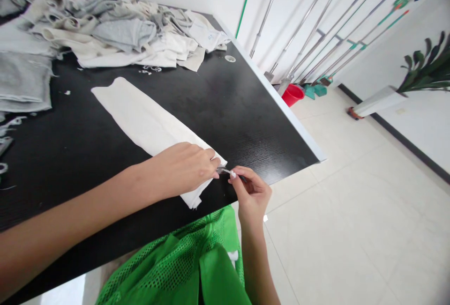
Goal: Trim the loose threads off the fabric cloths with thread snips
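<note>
A long white fabric tube, like a sleeve (147, 120), lies flat and slanted across the black table. My left hand (190, 167) rests over its near end with fingers closed. A small metal tip, looking like thread snips (221, 169), pokes out from these fingers; the rest is hidden under the hand. Just right of it, at the table edge, my right hand (251, 190) is closed in a pinch. Between its thumb and forefinger sits a small white bit of thread (232, 174), reaching toward the metal tip.
A heap of grey and cream fabric pieces (123, 33) covers the back of the table (225, 103). Folded grey cloth (24, 80) lies at left. Mops and brooms lean on the wall behind a red bucket (292, 94). A potted plant (425, 73) stands right.
</note>
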`<state>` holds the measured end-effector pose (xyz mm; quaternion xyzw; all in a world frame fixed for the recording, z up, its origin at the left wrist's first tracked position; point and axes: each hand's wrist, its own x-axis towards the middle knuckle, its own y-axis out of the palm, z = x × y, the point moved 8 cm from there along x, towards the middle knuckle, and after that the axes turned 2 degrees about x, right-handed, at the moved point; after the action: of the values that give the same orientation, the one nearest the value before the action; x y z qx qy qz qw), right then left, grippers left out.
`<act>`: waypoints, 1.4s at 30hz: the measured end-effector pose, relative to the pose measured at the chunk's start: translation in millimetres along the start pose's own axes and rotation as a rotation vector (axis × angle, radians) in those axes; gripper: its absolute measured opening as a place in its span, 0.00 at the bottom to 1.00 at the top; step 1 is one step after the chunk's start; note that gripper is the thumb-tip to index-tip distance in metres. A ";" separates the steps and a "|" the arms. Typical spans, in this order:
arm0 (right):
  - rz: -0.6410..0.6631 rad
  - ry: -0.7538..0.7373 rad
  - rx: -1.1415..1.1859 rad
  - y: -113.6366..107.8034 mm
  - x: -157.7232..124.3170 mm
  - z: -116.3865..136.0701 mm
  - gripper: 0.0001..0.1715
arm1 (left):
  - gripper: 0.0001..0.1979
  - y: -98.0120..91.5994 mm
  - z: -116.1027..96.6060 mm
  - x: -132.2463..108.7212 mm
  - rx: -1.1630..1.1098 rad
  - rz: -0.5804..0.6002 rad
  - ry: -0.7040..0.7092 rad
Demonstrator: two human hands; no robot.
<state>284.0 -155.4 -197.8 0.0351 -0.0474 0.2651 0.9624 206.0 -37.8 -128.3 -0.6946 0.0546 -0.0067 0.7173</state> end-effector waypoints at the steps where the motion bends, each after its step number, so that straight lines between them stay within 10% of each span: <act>1: 0.000 0.000 -0.003 0.0 -0.1 0.1 0.04 | 0.13 -0.4 -0.2 -0.3 0.010 -0.001 -0.002; 26: -0.019 -0.032 0.056 -0.3 0.4 0.9 0.02 | 0.07 2.3 -4.3 -3.3 0.066 -0.082 0.040; 42: -0.058 0.012 0.194 -8.2 3.0 -6.0 0.03 | 0.16 -28.6 46.1 -47.1 -0.089 -0.097 -0.113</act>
<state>291.3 -160.4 -203.8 0.1281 -0.0145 0.2409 0.9619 165.1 11.1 -95.1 -0.7268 -0.0194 0.0002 0.6866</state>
